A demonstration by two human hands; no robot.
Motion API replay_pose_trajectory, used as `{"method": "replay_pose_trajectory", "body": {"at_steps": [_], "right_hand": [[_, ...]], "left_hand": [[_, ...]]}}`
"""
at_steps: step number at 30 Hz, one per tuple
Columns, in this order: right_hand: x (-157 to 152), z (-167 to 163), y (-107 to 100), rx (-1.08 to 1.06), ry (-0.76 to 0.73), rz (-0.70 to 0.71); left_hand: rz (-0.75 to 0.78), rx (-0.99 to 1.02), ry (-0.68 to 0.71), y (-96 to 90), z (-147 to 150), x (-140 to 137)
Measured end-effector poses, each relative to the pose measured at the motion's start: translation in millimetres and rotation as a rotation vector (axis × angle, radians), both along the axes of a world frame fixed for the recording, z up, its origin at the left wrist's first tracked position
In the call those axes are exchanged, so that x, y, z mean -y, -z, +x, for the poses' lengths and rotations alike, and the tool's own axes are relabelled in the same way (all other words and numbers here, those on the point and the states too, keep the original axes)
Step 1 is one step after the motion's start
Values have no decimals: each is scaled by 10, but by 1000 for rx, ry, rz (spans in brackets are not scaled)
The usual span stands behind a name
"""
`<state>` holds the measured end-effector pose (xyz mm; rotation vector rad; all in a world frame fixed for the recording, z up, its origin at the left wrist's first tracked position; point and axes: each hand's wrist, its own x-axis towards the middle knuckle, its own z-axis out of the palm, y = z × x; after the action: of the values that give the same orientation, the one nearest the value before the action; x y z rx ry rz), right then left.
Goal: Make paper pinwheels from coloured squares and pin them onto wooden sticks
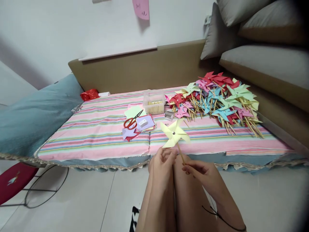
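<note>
Right fingers [195, 163] pinch seemingly complete yellow pinwheel [177, 132], left fingers [164, 152] slightly apart; beyond them, assembled pinwheels [214, 94] heaped, flat paper [132, 112] apparently unused.

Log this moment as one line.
right hand: holds yellow pinwheel by stick | left hand: near yellow pinwheel, contact unclear | striped cloth: pinwheel pile at right, scissors left of pile

Pale yellow four-bladed paper pinwheel [178, 136]: smooth, matt; its round metal stud [173, 133] is shiny, its thin tan wooden stick [180, 152] dull. Pink striped cloth cover [91, 129]: matt. Toward its right edge, multicoloured paper pinwheels [214, 94] are matt; near its back edge, a clear rectangular plastic box [145, 102] is smooth; at its back left corner, a crumpled red plastic bag [89, 94] is glossy.
</note>
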<state>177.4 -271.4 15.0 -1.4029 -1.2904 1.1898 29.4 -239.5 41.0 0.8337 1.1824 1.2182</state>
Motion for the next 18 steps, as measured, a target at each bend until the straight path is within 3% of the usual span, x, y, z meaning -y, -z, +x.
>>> {"method": "replay_pose_trajectory", "body": {"at_steps": [5, 8, 14, 18], "right_hand": [[-66, -36, -7, -98, 2, 23], [-114, -33, -17, -120, 14, 14], [-196, 57, 75, -101, 105, 153], [-258, 285, 192, -137, 176, 158]], "left_hand": [[-13, 71, 72, 212, 185, -40], [-24, 92, -36, 297, 224, -108], [-24, 67, -15, 274, 317, -246], [6, 23, -3, 274, 500, -327]]}}
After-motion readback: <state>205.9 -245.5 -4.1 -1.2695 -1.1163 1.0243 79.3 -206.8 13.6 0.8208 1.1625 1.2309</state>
